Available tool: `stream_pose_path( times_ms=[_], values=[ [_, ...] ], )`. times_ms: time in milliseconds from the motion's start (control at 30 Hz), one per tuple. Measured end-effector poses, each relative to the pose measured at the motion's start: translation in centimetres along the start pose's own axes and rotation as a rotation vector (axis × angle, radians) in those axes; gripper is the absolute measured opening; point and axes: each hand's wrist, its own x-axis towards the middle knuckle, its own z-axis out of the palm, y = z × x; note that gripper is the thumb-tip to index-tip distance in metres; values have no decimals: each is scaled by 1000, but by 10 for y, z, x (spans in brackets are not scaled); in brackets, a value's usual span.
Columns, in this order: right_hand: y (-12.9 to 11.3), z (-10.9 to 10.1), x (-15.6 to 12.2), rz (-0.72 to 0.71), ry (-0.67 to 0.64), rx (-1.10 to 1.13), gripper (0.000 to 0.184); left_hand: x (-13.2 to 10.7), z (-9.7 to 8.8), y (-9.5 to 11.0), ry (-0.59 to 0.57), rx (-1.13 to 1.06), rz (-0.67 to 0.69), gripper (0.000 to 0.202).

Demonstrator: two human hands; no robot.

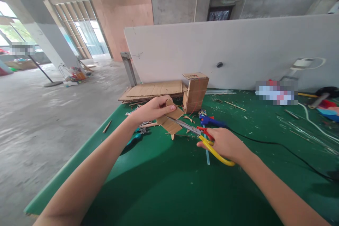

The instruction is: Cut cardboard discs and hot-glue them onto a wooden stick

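My left hand [156, 107] pinches a small piece of brown cardboard [172, 125] above the green table. In my right hand [225, 143] is a pair of scissors [194, 129] with red and yellow handles. Their metal blades point left and lie at the cardboard, near my left thumb. Whether the blades are cutting into it I cannot tell. Just beyond the scissors rests a blue glue gun [212, 120] with a black cord. Teal-handled pliers [136, 137] lie below my left wrist.
Behind my hands stands an upright cardboard box [196, 93], beside a stack of flat cardboard [156, 89]. Scraps and thin sticks [235, 106] litter the green table [159, 183]. A white panel [238, 53] borders the back. The black cord [265, 142] runs right.
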Motion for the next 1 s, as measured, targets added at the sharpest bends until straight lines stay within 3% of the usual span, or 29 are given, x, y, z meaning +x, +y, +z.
stream_pose_path(
  times_ms=[333, 633, 1000],
  values=[
    [2, 3, 0, 48, -39, 56, 53, 1, 1, -2, -3, 52, 0, 30],
    [0, 3, 0, -10, -48, -50, 53, 0, 2, 5, 3, 58, -53, 28],
    [-6, 12, 2, -27, -71, -160, 53, 0, 0, -5, -57, 36, -104, 33]
  ],
)
